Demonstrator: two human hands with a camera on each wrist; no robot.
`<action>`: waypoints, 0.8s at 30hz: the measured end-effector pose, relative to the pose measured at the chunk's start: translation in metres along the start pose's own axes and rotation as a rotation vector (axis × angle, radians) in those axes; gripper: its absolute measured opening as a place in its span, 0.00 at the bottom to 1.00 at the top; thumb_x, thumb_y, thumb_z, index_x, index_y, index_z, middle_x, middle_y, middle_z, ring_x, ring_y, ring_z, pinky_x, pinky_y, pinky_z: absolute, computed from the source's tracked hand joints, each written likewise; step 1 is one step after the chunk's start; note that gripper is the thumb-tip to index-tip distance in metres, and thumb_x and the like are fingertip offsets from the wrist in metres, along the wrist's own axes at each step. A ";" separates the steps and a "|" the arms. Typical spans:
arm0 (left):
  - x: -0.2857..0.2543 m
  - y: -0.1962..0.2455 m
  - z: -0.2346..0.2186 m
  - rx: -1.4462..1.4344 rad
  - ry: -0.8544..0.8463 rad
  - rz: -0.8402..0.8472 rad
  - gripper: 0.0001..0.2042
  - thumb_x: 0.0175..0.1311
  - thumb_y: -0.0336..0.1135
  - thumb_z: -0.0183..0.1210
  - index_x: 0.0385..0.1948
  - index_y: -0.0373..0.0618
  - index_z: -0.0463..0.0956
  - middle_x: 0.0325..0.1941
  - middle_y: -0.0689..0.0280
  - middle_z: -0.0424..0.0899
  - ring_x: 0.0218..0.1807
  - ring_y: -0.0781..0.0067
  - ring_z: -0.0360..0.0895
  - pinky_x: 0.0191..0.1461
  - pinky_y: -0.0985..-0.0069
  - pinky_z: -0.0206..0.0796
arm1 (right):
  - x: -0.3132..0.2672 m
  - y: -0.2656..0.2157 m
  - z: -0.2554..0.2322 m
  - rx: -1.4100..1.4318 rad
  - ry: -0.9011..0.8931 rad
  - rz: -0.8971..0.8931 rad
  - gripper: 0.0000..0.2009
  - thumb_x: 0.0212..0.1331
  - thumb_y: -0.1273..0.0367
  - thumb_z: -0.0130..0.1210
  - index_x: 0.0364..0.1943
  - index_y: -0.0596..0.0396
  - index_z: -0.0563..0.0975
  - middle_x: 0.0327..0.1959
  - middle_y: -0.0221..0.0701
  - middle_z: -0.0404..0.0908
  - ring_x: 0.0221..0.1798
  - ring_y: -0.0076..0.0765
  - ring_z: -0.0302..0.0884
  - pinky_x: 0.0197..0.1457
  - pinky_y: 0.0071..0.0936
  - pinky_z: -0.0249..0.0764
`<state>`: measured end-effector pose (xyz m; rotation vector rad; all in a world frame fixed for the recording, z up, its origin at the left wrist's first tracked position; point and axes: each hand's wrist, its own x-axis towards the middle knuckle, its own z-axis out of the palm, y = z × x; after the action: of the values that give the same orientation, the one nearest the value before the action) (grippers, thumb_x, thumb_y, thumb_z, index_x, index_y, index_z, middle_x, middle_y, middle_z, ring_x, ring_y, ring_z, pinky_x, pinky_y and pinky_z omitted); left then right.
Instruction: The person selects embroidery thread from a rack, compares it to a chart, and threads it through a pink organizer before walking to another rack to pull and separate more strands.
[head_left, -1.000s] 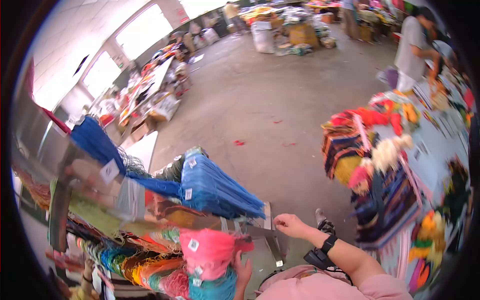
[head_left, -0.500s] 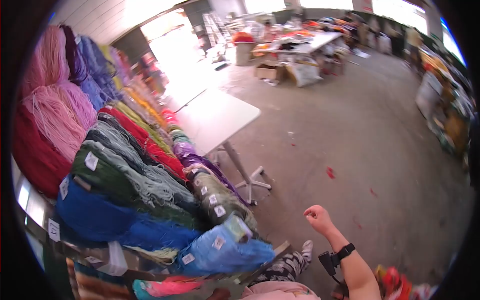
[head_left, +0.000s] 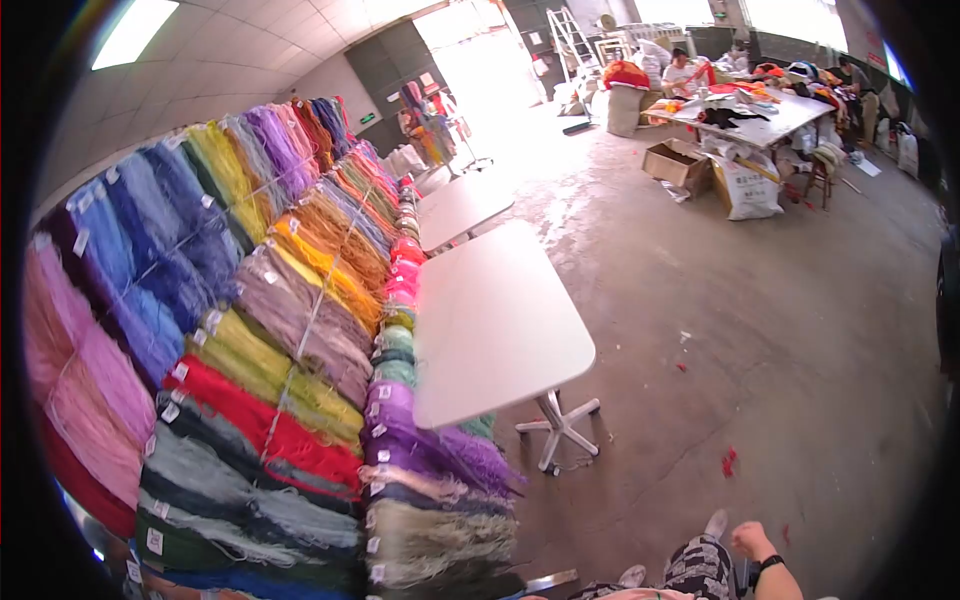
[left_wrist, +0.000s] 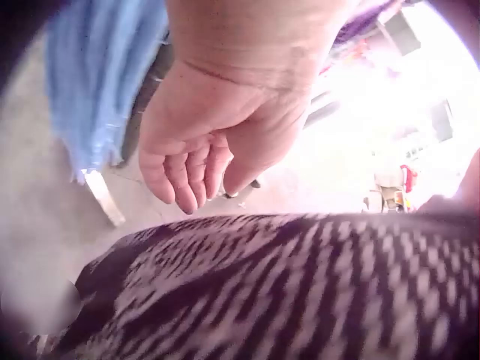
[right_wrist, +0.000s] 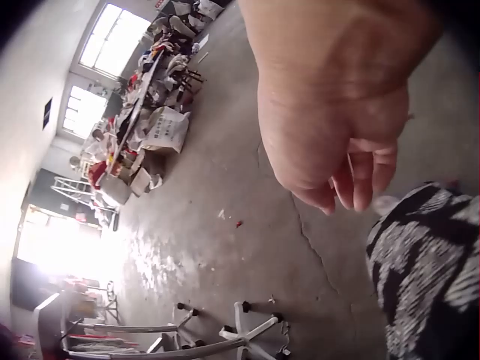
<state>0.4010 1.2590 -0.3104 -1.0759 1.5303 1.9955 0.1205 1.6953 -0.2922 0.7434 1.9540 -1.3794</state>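
Note:
The left hand [left_wrist: 202, 135] hangs with loosely bent fingers and nothing in them, just above a patterned trouser leg [left_wrist: 247, 285]. Blue yarn [left_wrist: 105, 75] hangs beside it in the left wrist view; the head view does not show this hand. At the lower right of the head view is the right hand [head_left: 752, 540], near the patterned trousers [head_left: 697, 570]. Its fingers curl loosely in the right wrist view, where the hand [right_wrist: 337, 142] holds nothing. Racks of coloured yarn hanks [head_left: 290, 390] with small white tags fill the left side of the head view.
A white wheeled table [head_left: 500, 320] stands beside the yarn, with a second white table [head_left: 465, 208] behind it. Farther off are a cardboard box [head_left: 677, 165], a white sack [head_left: 748, 190] and a cluttered table [head_left: 770, 120] with a seated person [head_left: 680, 72]. Red scraps [head_left: 729, 461] lie on the floor.
The head view has swung left, from the room and piled textiles to the yarn racks and white tables. The left hand, earlier beside pink and teal yarn, has left that view.

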 end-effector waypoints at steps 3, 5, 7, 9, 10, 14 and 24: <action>0.079 0.085 0.041 0.368 -0.030 0.101 0.08 0.53 0.35 0.53 0.33 0.44 0.75 0.31 0.71 0.76 0.34 0.79 0.72 0.35 0.81 0.65 | 0.063 -0.050 -0.043 -0.118 -0.065 0.078 0.03 0.43 0.78 0.48 0.18 0.58 0.72 0.14 0.33 0.72 0.15 0.30 0.70 0.14 0.27 0.63; 0.088 0.166 0.108 0.363 0.115 0.259 0.10 0.55 0.35 0.52 0.36 0.42 0.73 0.33 0.69 0.77 0.36 0.78 0.73 0.37 0.81 0.65 | 0.126 -0.100 -0.056 -0.098 -0.095 -0.046 0.03 0.43 0.78 0.48 0.17 0.58 0.72 0.13 0.32 0.71 0.15 0.28 0.69 0.15 0.26 0.63; 0.103 0.246 0.170 0.300 0.159 0.302 0.12 0.55 0.35 0.52 0.38 0.38 0.71 0.33 0.65 0.78 0.34 0.78 0.73 0.39 0.80 0.65 | 0.174 -0.181 -0.067 -0.051 -0.140 -0.206 0.03 0.41 0.78 0.48 0.17 0.58 0.72 0.14 0.31 0.71 0.16 0.26 0.69 0.16 0.24 0.64; 0.096 0.326 0.234 0.639 0.114 0.417 0.13 0.56 0.35 0.51 0.40 0.39 0.71 0.34 0.62 0.77 0.36 0.74 0.74 0.40 0.78 0.65 | 0.212 -0.256 -0.073 -0.112 -0.142 -0.443 0.03 0.39 0.76 0.48 0.18 0.59 0.74 0.15 0.33 0.73 0.17 0.27 0.71 0.20 0.24 0.67; 0.096 0.368 0.259 0.817 0.091 0.475 0.13 0.56 0.36 0.51 0.40 0.39 0.70 0.35 0.61 0.77 0.37 0.71 0.74 0.41 0.77 0.65 | 0.243 -0.285 -0.071 -0.192 -0.106 -0.609 0.05 0.37 0.76 0.48 0.20 0.60 0.76 0.15 0.34 0.74 0.18 0.28 0.73 0.22 0.24 0.69; 0.095 0.509 0.315 0.983 -0.249 0.389 0.14 0.58 0.36 0.49 0.44 0.39 0.68 0.43 0.61 0.74 0.44 0.71 0.72 0.48 0.78 0.64 | 0.253 -0.440 -0.057 -0.264 -0.201 -0.703 0.07 0.37 0.73 0.49 0.22 0.58 0.77 0.19 0.34 0.77 0.24 0.30 0.75 0.30 0.24 0.71; 0.176 0.822 0.284 0.916 0.070 0.511 0.13 0.59 0.36 0.50 0.42 0.40 0.70 0.36 0.66 0.77 0.38 0.78 0.72 0.43 0.82 0.64 | 0.324 -0.696 0.136 -0.579 -0.857 -1.122 0.09 0.44 0.69 0.51 0.30 0.54 0.76 0.28 0.36 0.78 0.33 0.32 0.76 0.39 0.26 0.70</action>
<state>-0.3860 1.2401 0.0991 -0.3891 2.5477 1.1915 -0.5840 1.3910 -0.1565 -1.2017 1.8231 -1.1876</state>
